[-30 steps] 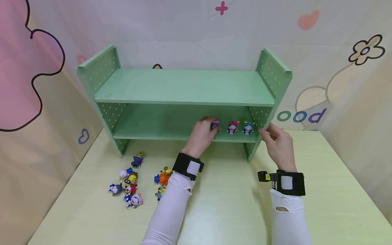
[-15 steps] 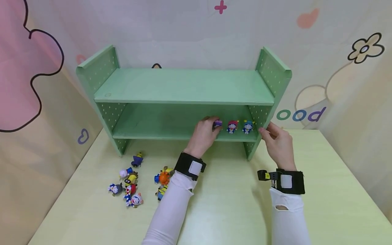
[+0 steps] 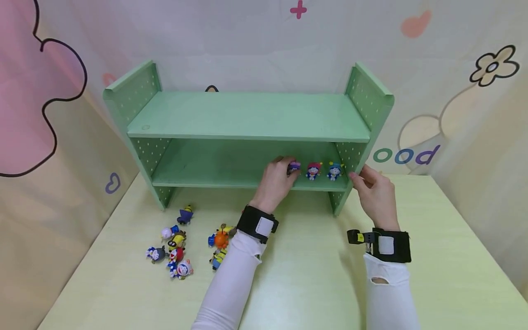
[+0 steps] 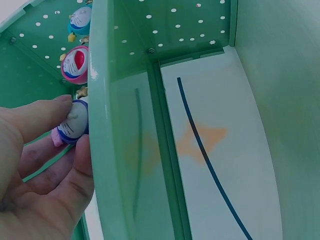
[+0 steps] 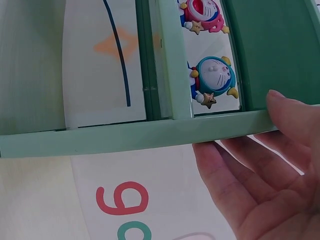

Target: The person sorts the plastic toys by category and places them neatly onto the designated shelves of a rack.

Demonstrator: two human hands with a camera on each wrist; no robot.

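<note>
In the head view my left hand [image 3: 273, 184] reaches onto the lower board of a green two-tier shelf [image 3: 247, 117]. Its thumb and fingers pinch a small cat figurine with a purple hat [image 3: 294, 166], whose white whiskered face [image 4: 74, 122] shows in the left wrist view. Just right of it stand a figurine in a pink-red hat [image 3: 313, 171] and one in a blue hat [image 3: 334, 171], upright in a row. My right hand [image 3: 376, 197] grips the front edge of the right side panel [image 5: 125, 139], thumb inside and fingers outside.
On the table [image 3: 305, 275], left of my forearms, lies a loose cluster of figurines [image 3: 176, 254]. A second group [image 3: 220, 240] lies closer in, partly behind my left sleeve. A dark purple figurine [image 3: 185, 214] is near the shelf's left foot. A printed cloth [image 3: 255, 46] hangs behind.
My left hand has shifted slightly right with the purple-hatted figurine, closer to the pink-red-hatted one. The right hand has stayed on the side panel.
</note>
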